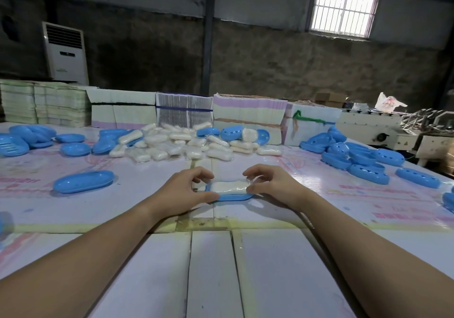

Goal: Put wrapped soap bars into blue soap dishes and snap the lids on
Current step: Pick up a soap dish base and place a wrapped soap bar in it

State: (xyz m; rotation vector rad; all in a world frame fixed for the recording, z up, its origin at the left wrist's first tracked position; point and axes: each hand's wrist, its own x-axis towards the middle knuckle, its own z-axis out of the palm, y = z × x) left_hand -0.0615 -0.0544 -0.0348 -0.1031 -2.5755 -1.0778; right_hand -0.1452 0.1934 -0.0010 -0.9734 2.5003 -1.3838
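Observation:
A white wrapped soap bar (229,186) lies in an open blue soap dish (233,197) at the middle of the table. My left hand (184,191) grips the dish's left end, thumb along its front rim. My right hand (270,182) pinches the soap's right end and its clear wrapper. A closed blue dish (83,184) lies to the left. A heap of wrapped soap bars (177,143) sits farther back.
Blue dish parts are heaped at the back left (27,138) and at the right (356,153). Bundles of flat cartons (248,111) line the table's far edge. A machine (393,128) stands at the right, and an air conditioner (66,52) by the wall.

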